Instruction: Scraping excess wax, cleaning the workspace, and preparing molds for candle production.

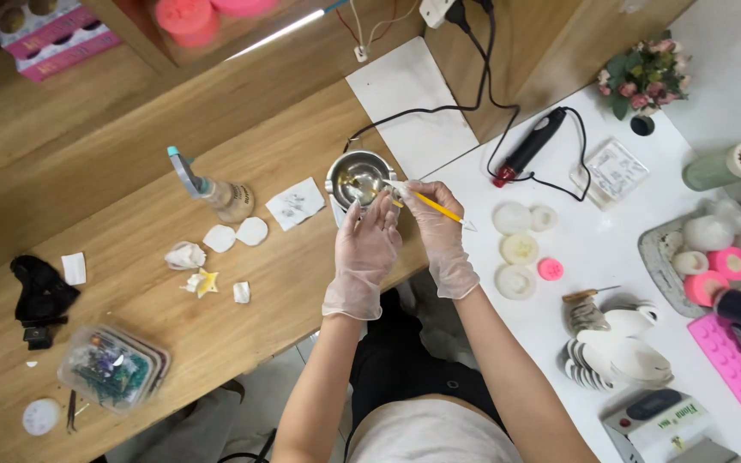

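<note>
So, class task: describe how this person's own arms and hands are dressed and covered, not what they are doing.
Both hands wear thin, translucent disposable gloves: the left hand and the right hand. Each glove is loose and wrinkled and ends in a slightly flared cuff just past the wrist. Beyond the cuffs the forearms are bare, with no sleeves reaching them. No watch, bracelet or ring can be seen.

Bright, even indoor light over a wide-angle overhead view.

A lit strip lamp [285, 30] glows white under the shelf at the top, and the white table [593, 249] is washed pale, almost overexposed. The metal melting pot [358, 178] carries small specular glints. Shadows are soft and short, darkest beneath the wooden desk [130, 214] edge near the person's lap. Table lines bend toward the corners. Small items at the edges look slightly soft; the centre is sharp.
</note>
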